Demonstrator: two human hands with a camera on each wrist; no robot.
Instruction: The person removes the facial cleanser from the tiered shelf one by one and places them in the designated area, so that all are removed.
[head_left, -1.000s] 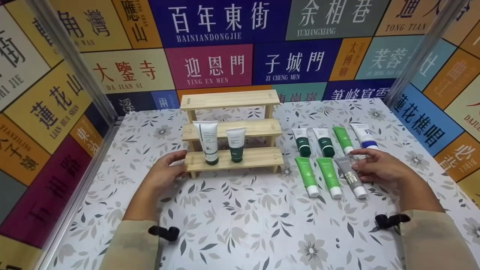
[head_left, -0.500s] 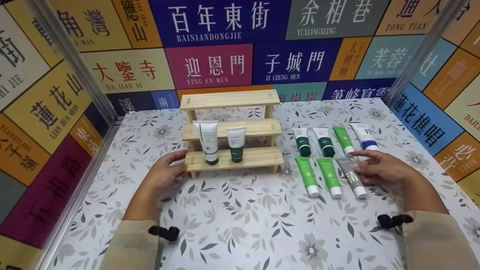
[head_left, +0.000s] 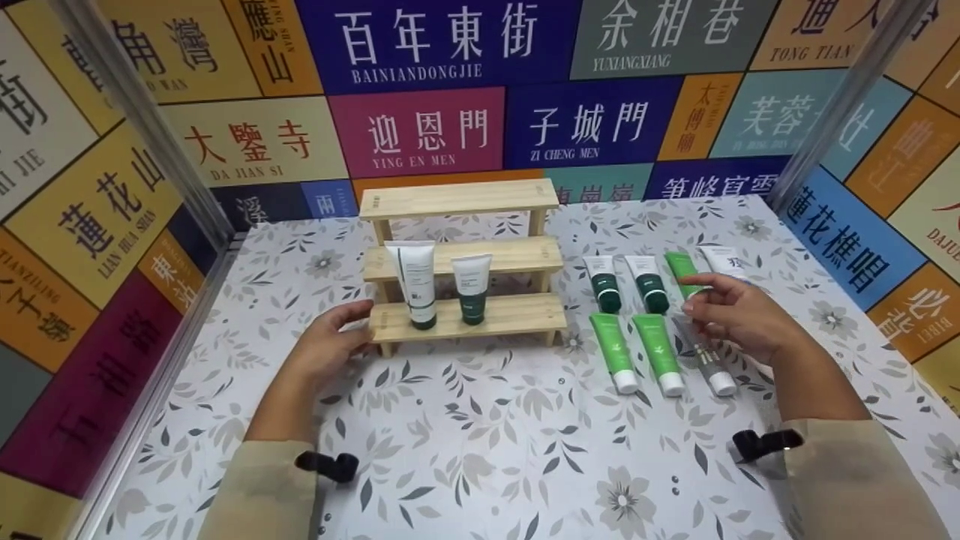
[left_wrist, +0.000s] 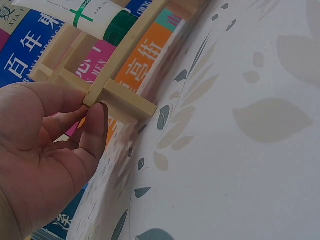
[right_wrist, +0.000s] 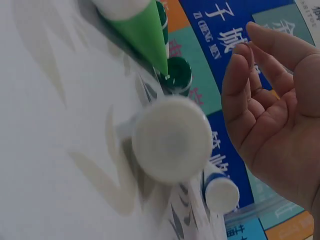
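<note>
In the head view, my left hand [head_left: 330, 341] pinches the left end of the lowest step of a three-step wooden stand [head_left: 517, 315]. The left wrist view shows thumb and fingertips on the wooden end [left_wrist: 112, 95]. A tall white tube [head_left: 412, 281] and a shorter white-and-green tube [head_left: 472, 289] stand upright on that step. My right hand [head_left: 742, 319] hovers over a grey tube [head_left: 712, 367], partly hiding it and the white-and-blue tube [head_left: 721, 259]. In the right wrist view its fingers are loosely bent with nothing between them; a white cap [right_wrist: 172, 140] appears beside it.
Two white-and-green tubes [head_left: 649, 285] and a green tube [head_left: 679, 266] lie in the back row. Two more green tubes [head_left: 658, 349] lie in front, left of the grey one. Patterned panels [head_left: 420, 127] border the flower-print tabletop [head_left: 480, 442].
My right hand has lifted from beside the grey tube and shifted left and back, now covering more of the white-and-blue tube. My left hand and the stand stay put.
</note>
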